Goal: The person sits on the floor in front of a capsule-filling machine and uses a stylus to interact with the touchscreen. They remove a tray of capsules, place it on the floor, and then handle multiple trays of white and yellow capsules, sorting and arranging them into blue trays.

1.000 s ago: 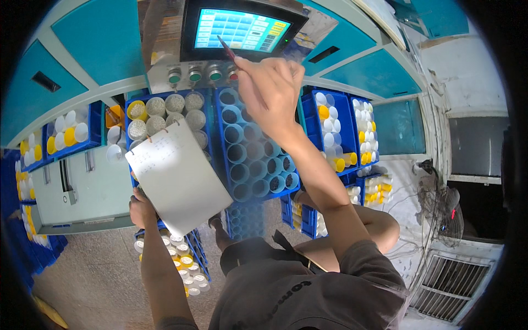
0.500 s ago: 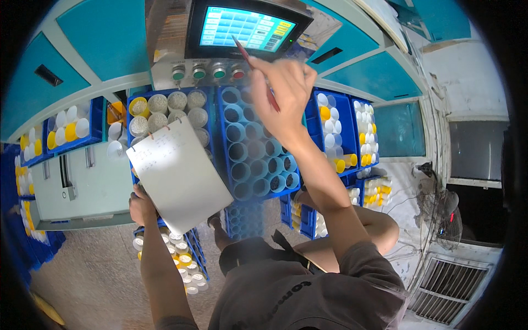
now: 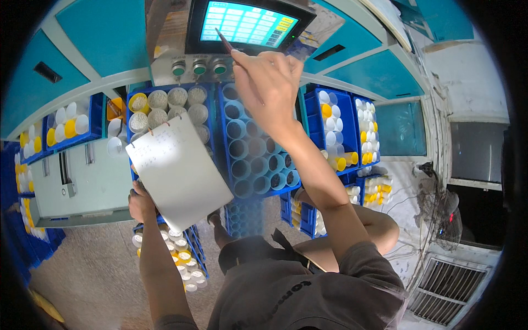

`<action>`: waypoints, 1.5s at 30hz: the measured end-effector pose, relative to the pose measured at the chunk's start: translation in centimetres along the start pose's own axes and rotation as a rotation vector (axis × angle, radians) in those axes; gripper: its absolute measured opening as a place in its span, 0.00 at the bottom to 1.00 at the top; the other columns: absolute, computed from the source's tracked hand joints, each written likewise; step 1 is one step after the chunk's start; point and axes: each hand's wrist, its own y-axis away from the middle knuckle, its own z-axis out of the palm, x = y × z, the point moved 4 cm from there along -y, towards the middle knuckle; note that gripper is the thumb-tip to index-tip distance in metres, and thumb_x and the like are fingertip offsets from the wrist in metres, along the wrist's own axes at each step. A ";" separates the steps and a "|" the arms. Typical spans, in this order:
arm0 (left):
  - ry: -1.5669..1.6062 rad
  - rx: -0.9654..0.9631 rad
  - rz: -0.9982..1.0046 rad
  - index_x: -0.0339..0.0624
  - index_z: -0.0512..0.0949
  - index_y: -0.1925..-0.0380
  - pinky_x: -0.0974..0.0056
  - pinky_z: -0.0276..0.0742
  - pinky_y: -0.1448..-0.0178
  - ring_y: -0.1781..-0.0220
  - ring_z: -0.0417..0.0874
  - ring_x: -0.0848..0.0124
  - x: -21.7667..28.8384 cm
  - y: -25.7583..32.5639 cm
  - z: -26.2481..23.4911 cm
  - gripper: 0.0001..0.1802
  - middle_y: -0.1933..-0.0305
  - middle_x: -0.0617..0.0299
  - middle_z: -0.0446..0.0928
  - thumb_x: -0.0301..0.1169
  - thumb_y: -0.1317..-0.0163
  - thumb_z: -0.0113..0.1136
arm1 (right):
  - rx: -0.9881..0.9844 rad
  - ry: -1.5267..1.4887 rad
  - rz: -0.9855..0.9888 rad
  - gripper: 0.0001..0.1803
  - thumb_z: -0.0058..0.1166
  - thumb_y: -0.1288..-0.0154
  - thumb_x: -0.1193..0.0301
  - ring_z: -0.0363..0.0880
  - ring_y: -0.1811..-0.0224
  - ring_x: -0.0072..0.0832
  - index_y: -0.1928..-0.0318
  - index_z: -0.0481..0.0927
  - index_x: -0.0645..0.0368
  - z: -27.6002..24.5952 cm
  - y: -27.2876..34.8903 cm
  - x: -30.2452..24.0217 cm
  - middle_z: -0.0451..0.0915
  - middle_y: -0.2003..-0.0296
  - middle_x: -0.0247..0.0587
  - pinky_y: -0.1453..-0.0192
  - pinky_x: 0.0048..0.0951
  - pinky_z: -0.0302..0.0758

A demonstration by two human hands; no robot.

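My left hand [image 3: 142,204] grips an open notebook [image 3: 184,179] by its left edge. Handwriting covers the upper part of the white page, and the lower part looks blank. In my right hand [image 3: 269,91] is a slim dark-red pen [image 3: 226,44], pinched and pointing up and left. Its tip overlaps the lower left of a lit touchscreen [image 3: 242,25]; whether it touches the glass I cannot tell. Below the screen sits a row of round buttons, green-capped ones such as this push button [image 3: 199,68] showing left of my right hand.
Behind the notebook stands a blue crate [image 3: 131,129] of cups filled with pale granules. A second blue crate [image 3: 224,159] holds bluish cups, some with dark contents. More crates of white and yellow cups [image 3: 333,126] flank both sides. A fan [image 3: 443,217] stands at right.
My right hand has shifted left with the pen, whose tip moved left and up across the screen. The screen's display has changed. My left hand and the notebook stay nearly still.
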 end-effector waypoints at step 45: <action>0.219 0.073 -0.591 0.34 0.87 0.61 0.44 0.81 0.43 0.50 0.86 0.44 -3.9 1.7 1.9 0.32 0.54 0.43 0.86 0.45 0.25 0.34 | -0.011 -0.001 -0.028 0.12 0.64 0.39 0.71 0.77 0.61 0.26 0.53 0.84 0.52 0.4 0.9 -0.5 0.80 0.69 0.27 0.50 0.40 0.60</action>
